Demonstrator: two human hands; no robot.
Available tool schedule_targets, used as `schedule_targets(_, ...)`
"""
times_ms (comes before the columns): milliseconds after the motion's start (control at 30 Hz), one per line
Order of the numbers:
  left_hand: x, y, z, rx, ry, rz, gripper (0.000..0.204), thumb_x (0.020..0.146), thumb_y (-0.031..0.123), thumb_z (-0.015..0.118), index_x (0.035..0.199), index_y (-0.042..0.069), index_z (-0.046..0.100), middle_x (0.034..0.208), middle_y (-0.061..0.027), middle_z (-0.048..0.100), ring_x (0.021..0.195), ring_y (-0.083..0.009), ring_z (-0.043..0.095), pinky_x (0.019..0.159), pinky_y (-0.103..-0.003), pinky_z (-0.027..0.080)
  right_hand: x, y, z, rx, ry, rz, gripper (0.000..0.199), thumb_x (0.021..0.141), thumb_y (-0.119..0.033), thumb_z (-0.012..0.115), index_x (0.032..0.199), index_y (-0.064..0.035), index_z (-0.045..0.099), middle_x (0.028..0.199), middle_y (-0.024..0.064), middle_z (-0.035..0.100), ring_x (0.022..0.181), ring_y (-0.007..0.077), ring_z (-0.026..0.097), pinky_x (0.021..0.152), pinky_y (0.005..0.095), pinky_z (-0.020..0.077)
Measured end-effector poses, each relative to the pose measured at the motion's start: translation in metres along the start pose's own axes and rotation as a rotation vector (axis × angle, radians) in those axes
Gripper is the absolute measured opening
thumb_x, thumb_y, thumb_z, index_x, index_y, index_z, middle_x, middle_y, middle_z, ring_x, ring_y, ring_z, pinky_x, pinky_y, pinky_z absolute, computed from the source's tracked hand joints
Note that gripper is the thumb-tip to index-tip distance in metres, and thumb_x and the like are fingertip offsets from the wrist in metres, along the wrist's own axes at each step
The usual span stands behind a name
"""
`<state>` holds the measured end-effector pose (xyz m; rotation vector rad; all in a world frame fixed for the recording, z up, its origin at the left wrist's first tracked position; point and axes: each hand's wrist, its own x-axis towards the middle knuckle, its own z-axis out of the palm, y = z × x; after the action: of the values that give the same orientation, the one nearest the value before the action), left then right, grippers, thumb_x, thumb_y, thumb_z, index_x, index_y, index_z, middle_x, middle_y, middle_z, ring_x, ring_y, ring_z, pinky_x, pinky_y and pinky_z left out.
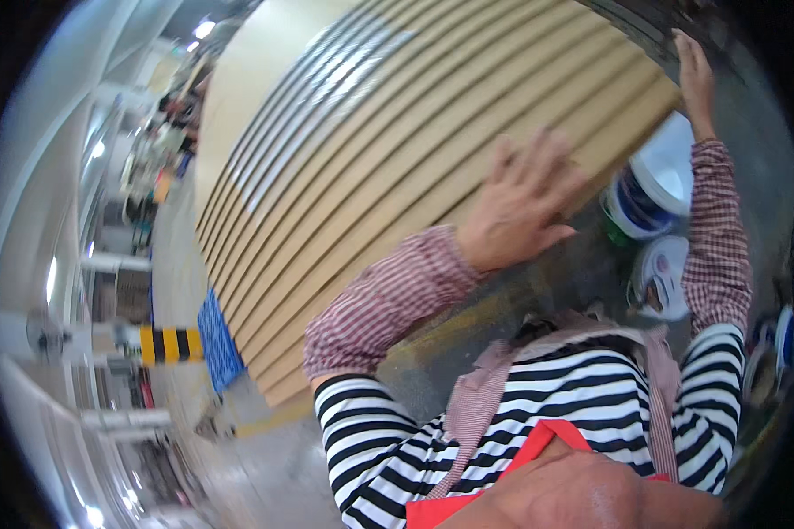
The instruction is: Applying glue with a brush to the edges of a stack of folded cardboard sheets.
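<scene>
A large stack of tan boards fills the upper middle, their long edges parallel with dark gaps between them. My left hand is at the stack's near right side, fingers spread and slightly blurred, palm down. Whether it presses on the boards or hovers just over them, I cannot tell. Beyond the right end of the stack, my right hand is raised with its fingers stretched out, holding nothing I can see. Clear shiny plastic film lies across part of the far boards. Checked sleeve covers sit on both my forearms.
Below the stack's right end stand a white and blue bucket and a white lidded pail. A blue cloth-like piece hangs by the left corner. Further left is a yellow-and-black striped barrier. More containers stand at far right.
</scene>
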<state>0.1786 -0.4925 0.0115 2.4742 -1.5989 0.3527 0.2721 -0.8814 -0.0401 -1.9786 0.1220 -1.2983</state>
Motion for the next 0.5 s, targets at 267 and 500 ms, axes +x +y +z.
schedule_targets(267, 0.020, 0.020, -0.003, -0.039, -0.228, 0.002, 0.064, 0.077, 0.042, 0.056, 0.131, 0.015, 0.036, 0.137, -0.0203, 0.024, 0.129, -0.0370, 0.018, 0.102, -0.053, 0.012, -0.224, 0.131, -0.199, -0.421, -0.224, 0.415, 0.028, 0.088, -0.020, 0.049, 0.112, -0.0058, 0.052, 0.111, 0.0128, 0.054, 0.100, 0.0218, 0.053, 0.081, 0.0311, 0.0438)
schedule_targets(500, 0.017, 0.023, -0.017, 0.121, -0.314, -0.105, 0.067, 0.071, 0.037, 0.063, 0.127, 0.009, 0.040, 0.137, -0.0222, 0.025, 0.127, -0.0390, 0.021, 0.102, -0.052, 0.012, -0.430, 0.095, -0.243, -0.390, -0.662, 0.927, 0.035, 0.077, -0.015, 0.060, 0.108, -0.0037, 0.048, 0.109, 0.0121, 0.049, 0.089, 0.0280, 0.055, 0.073, 0.0368, 0.0448)
